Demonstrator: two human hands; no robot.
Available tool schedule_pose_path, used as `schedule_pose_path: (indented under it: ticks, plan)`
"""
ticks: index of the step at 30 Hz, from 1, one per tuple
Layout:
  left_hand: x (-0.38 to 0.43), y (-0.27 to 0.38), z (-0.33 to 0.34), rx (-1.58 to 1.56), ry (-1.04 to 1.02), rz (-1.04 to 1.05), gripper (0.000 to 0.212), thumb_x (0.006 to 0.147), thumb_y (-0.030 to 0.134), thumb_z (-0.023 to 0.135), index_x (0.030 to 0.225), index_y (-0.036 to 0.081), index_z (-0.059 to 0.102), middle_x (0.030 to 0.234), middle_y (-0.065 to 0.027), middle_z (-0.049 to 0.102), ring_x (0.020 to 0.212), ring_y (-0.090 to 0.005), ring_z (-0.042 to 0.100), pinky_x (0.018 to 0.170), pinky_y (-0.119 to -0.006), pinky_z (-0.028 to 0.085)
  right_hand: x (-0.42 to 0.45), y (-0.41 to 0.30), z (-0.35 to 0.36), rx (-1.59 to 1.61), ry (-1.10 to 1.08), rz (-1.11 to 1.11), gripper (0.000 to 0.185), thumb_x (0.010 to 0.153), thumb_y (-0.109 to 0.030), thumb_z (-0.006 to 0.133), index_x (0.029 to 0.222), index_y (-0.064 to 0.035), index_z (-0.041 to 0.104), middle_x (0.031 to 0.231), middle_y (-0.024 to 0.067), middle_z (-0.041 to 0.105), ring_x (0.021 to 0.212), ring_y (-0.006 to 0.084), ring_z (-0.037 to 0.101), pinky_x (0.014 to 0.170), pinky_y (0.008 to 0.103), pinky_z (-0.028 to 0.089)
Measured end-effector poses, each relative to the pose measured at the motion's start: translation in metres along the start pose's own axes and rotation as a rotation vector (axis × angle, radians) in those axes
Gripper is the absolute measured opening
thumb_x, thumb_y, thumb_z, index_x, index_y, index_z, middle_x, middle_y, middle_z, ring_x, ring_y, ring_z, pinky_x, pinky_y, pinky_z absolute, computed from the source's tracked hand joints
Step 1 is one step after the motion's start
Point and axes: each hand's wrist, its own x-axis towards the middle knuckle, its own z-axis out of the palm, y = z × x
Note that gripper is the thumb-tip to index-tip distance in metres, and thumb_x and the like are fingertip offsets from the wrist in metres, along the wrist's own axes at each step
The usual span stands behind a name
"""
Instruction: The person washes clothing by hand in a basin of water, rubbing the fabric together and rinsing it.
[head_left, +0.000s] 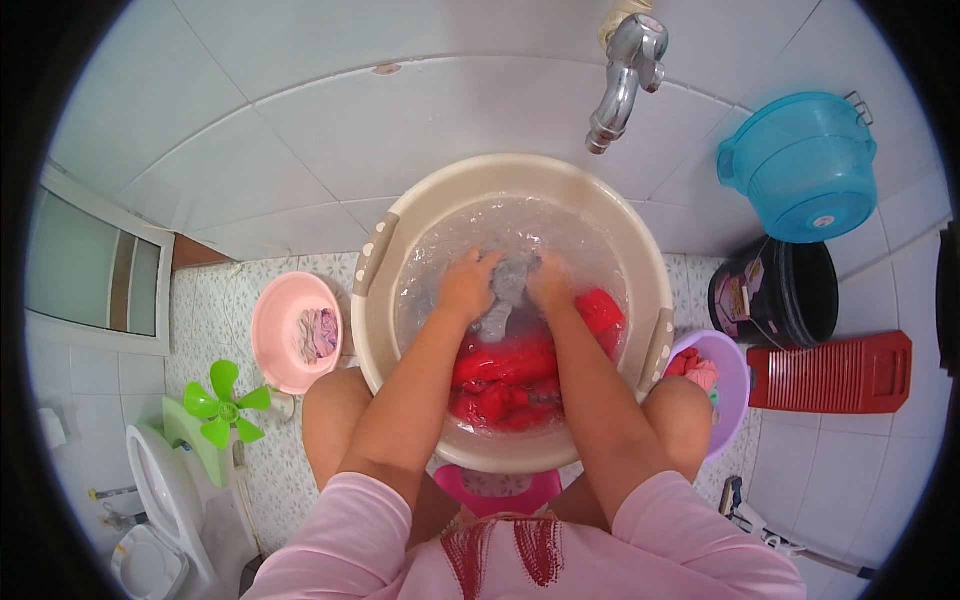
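Note:
A large beige plastic basin (637, 225) of cloudy water stands between my knees. Both my hands are in it, at the water's surface. My left hand (466, 286) rests on the left side of a wet grey cloth (511, 279); its fingers point away from me. On the right side of that cloth is my right hand (549, 281), partly under the water and blurred, so its grip is hard to make out. Wet red clothing (506, 364) lies nearer to me, below and between my forearms, with part of it right of my right wrist.
A chrome tap (619, 90) juts from the tiled wall. Left are a pink basin (279, 349) with cloths, a green fan blade (227, 410) and a toilet (169, 487). Right are a purple basin (736, 390) with clothes, a black bucket (772, 292), a blue basin (810, 165) and a red washboard (832, 373).

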Motion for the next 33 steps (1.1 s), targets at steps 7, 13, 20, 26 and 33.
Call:
schedule_pose_path:
  ticks: [7,13,20,26,33]
  plan:
    - [0.010,-0.024,0.026,-1.205,-0.009,-0.407,0.071,0.074,0.037,0.064,0.135,0.013,0.037,0.132,-0.0173,0.042,0.122,-0.0309,0.040,0.099,-0.039,0.033,-0.005,-0.007,0.016,0.291,0.357,0.220,0.052,0.077,-0.027,0.057,0.124,-0.0057,0.046,0.108,0.0227,0.057,0.098,0.0409,0.054,0.089,0.0450,0.041]
    - [0.012,-0.003,0.012,-1.898,0.039,-0.501,0.075,0.079,0.053,0.058,0.132,0.005,0.039,0.127,-0.0146,0.046,0.114,-0.0275,0.046,0.096,-0.040,0.037,-0.017,-0.037,0.025,0.174,0.084,-0.084,0.052,0.076,-0.028,0.057,0.120,-0.0040,0.047,0.104,0.0241,0.057,0.095,0.0413,0.054,0.085,0.0472,0.041]
    - [0.032,-0.045,0.053,-2.094,0.093,-0.198,0.054,0.084,0.049,0.051,0.117,0.006,0.052,0.107,-0.0128,0.058,0.100,-0.0230,0.055,0.087,-0.034,0.044,-0.049,-0.107,0.002,0.375,0.370,-0.386,0.022,0.073,-0.026,0.059,0.084,-0.0065,0.055,0.083,0.0174,0.061,0.070,0.0408,0.057,0.062,0.0486,0.045]
    - [0.024,-0.029,0.060,-2.278,-0.121,-0.418,0.044,0.084,0.043,0.050,0.107,0.006,0.057,0.095,-0.0120,0.061,0.091,-0.0231,0.059,0.081,-0.032,0.046,-0.035,-0.099,-0.010,0.266,0.352,-0.220,0.023,0.073,-0.028,0.060,0.076,-0.0058,0.057,0.076,0.0182,0.061,0.067,0.0416,0.057,0.058,0.0498,0.045]
    - [0.028,-0.016,0.030,-1.579,0.319,-0.654,0.043,0.080,0.034,0.056,0.099,-0.004,0.059,0.082,-0.0137,0.062,0.082,-0.0282,0.060,0.080,-0.037,0.046,-0.010,-0.069,-0.030,0.209,0.323,0.031,0.030,0.078,-0.031,0.057,0.092,-0.0045,0.059,0.088,0.0261,0.060,0.080,0.0431,0.057,0.072,0.0495,0.045]
